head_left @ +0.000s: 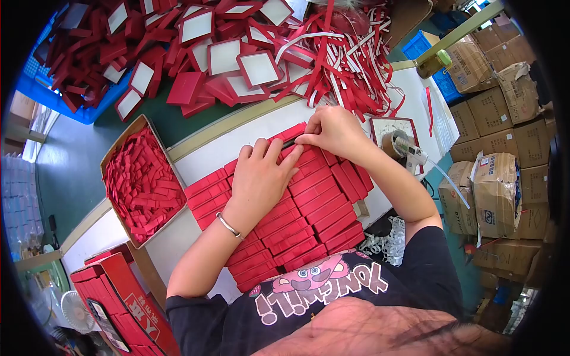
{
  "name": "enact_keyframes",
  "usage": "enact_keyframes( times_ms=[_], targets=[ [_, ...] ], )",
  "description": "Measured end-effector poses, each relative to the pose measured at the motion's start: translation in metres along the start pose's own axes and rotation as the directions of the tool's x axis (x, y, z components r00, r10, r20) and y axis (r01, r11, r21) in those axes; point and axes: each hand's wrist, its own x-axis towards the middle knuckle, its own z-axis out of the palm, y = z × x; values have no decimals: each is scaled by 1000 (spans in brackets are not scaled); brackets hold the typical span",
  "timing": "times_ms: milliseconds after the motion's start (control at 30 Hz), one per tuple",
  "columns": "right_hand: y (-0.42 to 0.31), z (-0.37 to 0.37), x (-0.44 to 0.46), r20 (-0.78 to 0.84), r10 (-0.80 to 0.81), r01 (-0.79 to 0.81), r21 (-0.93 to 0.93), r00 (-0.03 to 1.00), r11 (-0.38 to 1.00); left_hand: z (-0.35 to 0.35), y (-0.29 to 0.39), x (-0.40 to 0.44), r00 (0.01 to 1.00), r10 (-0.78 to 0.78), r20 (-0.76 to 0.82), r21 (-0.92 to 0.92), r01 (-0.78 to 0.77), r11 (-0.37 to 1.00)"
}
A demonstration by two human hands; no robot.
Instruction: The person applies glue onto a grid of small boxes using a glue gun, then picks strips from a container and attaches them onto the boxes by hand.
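Rows of small red boxes (320, 199) lie packed side by side on the white table in front of my body. My left hand (264, 172), with a silver bangle at its wrist, rests on top of them with fingers spread. Beside its fingertips, my right hand (332, 132) is closed in a pinch at the far edge of the boxes. A thin dark strip (289, 143) runs between the two hands, its right end at my right fingertips. What exactly the strip is cannot be made out.
A carton of red ribbon pieces (145, 184) stands at left. Open red boxes with white insides (258, 68) and red and white ribbons (356, 59) are heaped beyond. A glue gun (415, 155) lies at right, near stacked cartons (496, 190). A fan (77, 310) stands lower left.
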Motion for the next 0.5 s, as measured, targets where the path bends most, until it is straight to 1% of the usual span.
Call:
enact_keyframes(
  times_ms=[100, 200, 400, 500],
  targets=[
    [0, -6, 6, 46, 18, -19, 19, 999, 1000, 1, 0, 0, 1000, 2, -18, -2, -2, 1000],
    [9, -4, 10, 44, -58, 56, 27, 997, 998, 2, -1, 0, 1000, 0, -27, -10, 0, 1000],
    [17, -5, 12, 108, -97, 85, 108, 989, 990, 2, 0, 0, 1000, -5, -27, -19, 5, 1000],
    [14, -10, 4, 59, -134, 127, 105, 989, 986, 2, 0, 0, 999, -2, -35, -13, 1, 1000]
  ],
)
